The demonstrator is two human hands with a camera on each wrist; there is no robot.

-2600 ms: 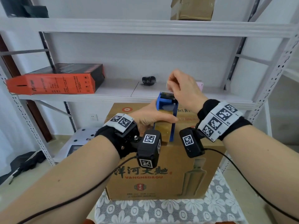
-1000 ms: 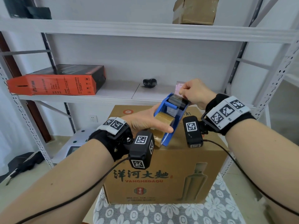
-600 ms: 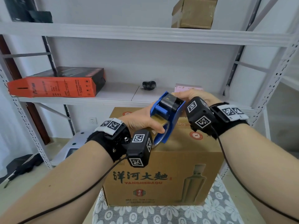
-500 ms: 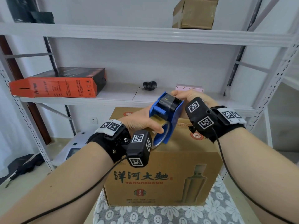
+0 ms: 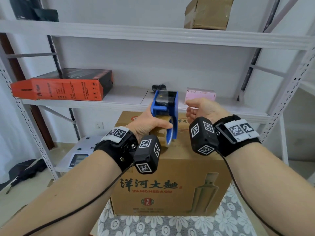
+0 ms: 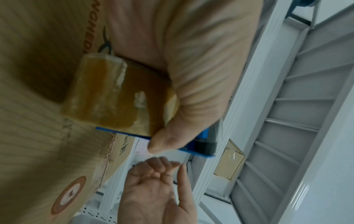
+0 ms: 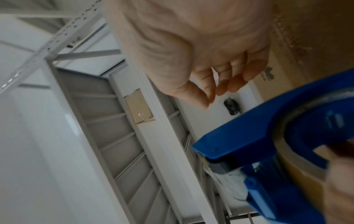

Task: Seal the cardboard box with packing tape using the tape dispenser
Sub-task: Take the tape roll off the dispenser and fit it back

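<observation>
While our left hand [image 5: 150,121] grips the tape dispenser [image 5: 166,113] above the cardboard box [image 5: 170,181], our right hand [image 5: 199,109] hangs loosely curled, empty; no tape laid yet, sealing all remains.

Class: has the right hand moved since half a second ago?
Yes. The right hand has left the dispenser and moved right, below the pink box.

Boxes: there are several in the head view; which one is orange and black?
The long flat box lying on the middle shelf, at left. The others are plain brown, pink, or the big printed cardboard box.
</observation>
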